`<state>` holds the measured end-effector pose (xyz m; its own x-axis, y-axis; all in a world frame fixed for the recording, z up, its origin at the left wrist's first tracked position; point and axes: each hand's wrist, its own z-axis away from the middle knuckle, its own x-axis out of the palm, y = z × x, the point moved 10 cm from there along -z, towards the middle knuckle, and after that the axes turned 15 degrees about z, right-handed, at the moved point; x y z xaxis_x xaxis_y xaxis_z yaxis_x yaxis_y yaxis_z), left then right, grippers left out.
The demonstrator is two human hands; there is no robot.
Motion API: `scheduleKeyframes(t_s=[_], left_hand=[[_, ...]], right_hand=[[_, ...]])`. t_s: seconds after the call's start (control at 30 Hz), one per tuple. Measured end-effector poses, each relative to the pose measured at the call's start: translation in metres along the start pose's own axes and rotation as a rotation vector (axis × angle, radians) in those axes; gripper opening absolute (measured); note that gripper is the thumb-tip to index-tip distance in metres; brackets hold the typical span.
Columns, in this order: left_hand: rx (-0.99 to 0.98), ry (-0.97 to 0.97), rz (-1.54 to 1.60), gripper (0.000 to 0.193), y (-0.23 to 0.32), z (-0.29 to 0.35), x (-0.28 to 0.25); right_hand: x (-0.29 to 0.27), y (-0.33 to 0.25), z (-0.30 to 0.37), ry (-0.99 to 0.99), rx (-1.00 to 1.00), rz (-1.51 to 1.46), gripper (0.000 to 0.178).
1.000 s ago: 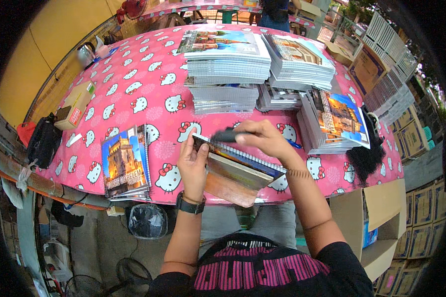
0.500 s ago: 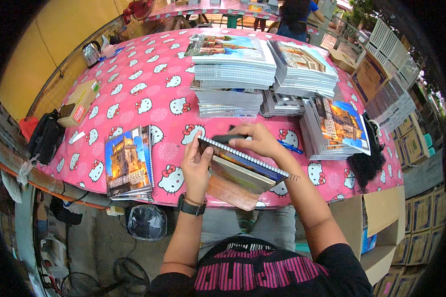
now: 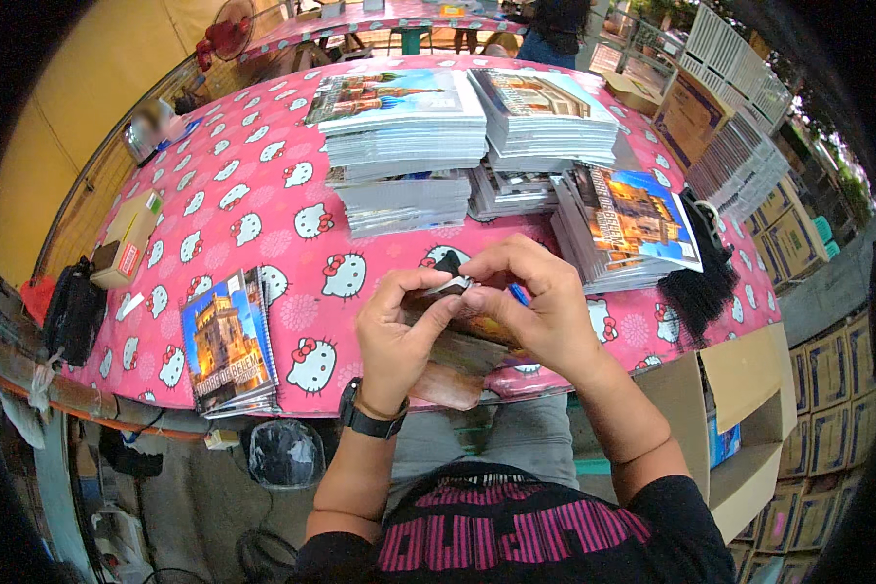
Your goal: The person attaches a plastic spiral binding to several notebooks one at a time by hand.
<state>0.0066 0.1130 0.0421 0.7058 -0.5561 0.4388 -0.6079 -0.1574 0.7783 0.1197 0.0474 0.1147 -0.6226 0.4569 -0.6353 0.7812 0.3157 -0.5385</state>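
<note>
My left hand and my right hand meet over the table's near edge, thumbs and fingertips pinched together. Between them is a small black and silvery piece, mostly covered by the fingers, so its kind is unclear. Below the hands a spiral-bound book leans over a brown wooden board; my fingers hide much of the book. A bit of blue pen shows beside my right fingers. To the left lies a short pile of spiral-bound books with a tower on the cover.
Tall stacks of books stand at the far middle, with another stack at the right beside a bundle of black wire spines. A black bag and a small carton sit far left. An opened cardboard box stands at the near right.
My left hand has moved from the book's spiral edge to meet my right hand. The dark thing my right hand held along the spine is now mostly hidden. The view has shifted slightly.
</note>
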Motion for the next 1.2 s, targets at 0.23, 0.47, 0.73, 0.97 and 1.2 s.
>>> scheduleKeyframes(t_s=[0.23,0.47,0.73,0.97,1.2], left_hand=[[0.075,-0.017,0.038,0.019,0.002,0.005,0.000],[0.067,-0.065,0.057,0.022,0.010,0.008,0.006],[0.126,0.016,-0.209,0.022,0.003,0.003,-0.001],[0.323,0.055,-0.330,0.021,0.037,-0.003,-0.010],[0.647,0.103,-0.301,0.020,0.168,0.007,-0.041]], right_hand=[[0.004,-0.017,-0.001,-0.005,-0.086,-0.020,0.022],[0.017,-0.036,-0.004,-0.130,-0.312,0.115,0.035],[0.012,-0.040,-0.001,0.012,-0.310,0.359,0.046],[0.009,-0.029,-0.019,0.069,-0.052,-0.163,0.051],[0.031,-0.133,-0.071,-0.130,-0.263,-0.484,0.051]])
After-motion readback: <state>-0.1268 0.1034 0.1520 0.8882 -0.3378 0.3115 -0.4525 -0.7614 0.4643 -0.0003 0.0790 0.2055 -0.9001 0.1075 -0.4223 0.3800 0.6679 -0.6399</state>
